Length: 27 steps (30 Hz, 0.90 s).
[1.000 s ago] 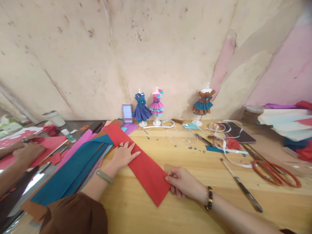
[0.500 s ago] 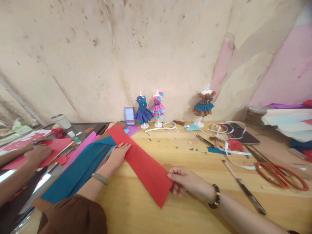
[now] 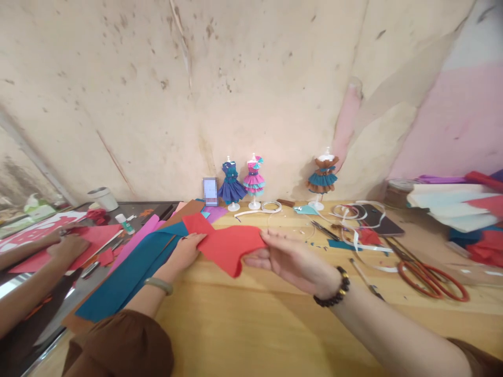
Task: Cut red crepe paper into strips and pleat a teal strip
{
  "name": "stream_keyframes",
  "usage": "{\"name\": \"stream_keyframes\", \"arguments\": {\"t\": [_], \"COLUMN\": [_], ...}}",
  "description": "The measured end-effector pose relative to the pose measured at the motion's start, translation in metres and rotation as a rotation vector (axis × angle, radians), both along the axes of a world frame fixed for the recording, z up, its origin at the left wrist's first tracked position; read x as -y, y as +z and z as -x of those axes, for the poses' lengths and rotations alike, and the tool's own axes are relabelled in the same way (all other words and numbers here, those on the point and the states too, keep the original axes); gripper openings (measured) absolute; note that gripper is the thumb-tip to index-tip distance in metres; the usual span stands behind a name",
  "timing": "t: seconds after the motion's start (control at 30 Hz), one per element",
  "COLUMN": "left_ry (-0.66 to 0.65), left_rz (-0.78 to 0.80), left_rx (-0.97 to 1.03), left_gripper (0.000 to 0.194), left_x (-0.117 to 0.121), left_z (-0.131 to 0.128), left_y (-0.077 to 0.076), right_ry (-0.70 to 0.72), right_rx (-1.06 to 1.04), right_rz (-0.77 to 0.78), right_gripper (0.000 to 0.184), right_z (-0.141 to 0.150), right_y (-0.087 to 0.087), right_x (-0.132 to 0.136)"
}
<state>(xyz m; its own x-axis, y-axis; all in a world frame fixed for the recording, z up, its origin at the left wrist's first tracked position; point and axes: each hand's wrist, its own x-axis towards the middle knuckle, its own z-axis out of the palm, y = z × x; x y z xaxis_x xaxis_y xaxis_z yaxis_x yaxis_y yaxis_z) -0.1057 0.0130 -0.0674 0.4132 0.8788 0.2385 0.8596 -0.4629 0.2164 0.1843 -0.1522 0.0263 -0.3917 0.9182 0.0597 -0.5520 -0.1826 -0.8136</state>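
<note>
A strip of red crepe paper (image 3: 225, 245) lies partly on the wooden table, its right end raised and curling upward. My left hand (image 3: 185, 253) rests flat on the strip's left edge, fingers stretched out and holding it down. Thumb and fingers of my right hand (image 3: 286, 257) pinch the raised right end. Beneath and beside my left forearm is a stack of blue crepe paper (image 3: 129, 280), with brown paper (image 3: 74, 317) under it. Against the wall stand three small dress forms: one in a blue dress (image 3: 232, 183), one in pink (image 3: 254, 180), one in brown and blue (image 3: 323, 178).
Large orange-handled scissors (image 3: 432, 277), a pen (image 3: 367, 277), white ribbon (image 3: 356, 243) and paper scraps lie at right. Folded papers (image 3: 451, 201) are stacked beyond them. At left, another person's hands (image 3: 70, 248) work on red paper near a glue stick (image 3: 124, 223) and a white cup (image 3: 102, 199).
My right hand has lifted the red strip's near end and moved it up and away from me, so the strip now bends. My left hand stays on the strip, shifted slightly left.
</note>
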Motion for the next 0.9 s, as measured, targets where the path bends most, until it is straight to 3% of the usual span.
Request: {"name": "stream_keyframes", "arguments": {"t": [0.1,0.23,0.37,0.5,0.6,0.67,0.8,0.9], "left_ry": [0.063,0.078,-0.086,-0.132,-0.16,-0.113,-0.022,0.069], "left_rz": [-0.048,-0.056,0.219,0.439,0.721,0.934,1.21,1.36], "left_rx": [0.116,0.347,0.94,1.112,1.276,1.366,1.416,1.392], "left_gripper": [0.039,0.049,0.059,0.056,0.047,0.042,0.04,0.037], "left_x": [0.01,0.034,0.066,0.09,0.108,0.124,0.154,0.163], "left_z": [-0.002,-0.009,-0.029,-0.058,-0.086,-0.104,-0.13,-0.134], "left_y": [0.023,0.058,0.082,0.08,0.058,0.037,-0.005,-0.021], "right_ry": [0.005,-0.105,-0.17,-0.274,-0.322,-0.317,-0.23,-0.171], "right_rx": [-0.024,-0.032,-0.077,-0.009,0.105,0.222,0.441,0.558], "right_rz": [-0.171,-0.408,-0.606,-0.683,-0.655,-0.548,-0.341,-0.217], "right_gripper": [0.018,0.018,0.025,0.02,0.014,0.018,0.016,0.015], "right_z": [0.007,0.006,0.004,0.009,0.023,0.037,0.07,0.084], "right_y": [0.047,0.116,0.174,0.204,0.199,0.182,0.121,0.066], "right_x": [0.0,0.011,0.015,-0.008,-0.041,-0.065,-0.107,-0.129]}}
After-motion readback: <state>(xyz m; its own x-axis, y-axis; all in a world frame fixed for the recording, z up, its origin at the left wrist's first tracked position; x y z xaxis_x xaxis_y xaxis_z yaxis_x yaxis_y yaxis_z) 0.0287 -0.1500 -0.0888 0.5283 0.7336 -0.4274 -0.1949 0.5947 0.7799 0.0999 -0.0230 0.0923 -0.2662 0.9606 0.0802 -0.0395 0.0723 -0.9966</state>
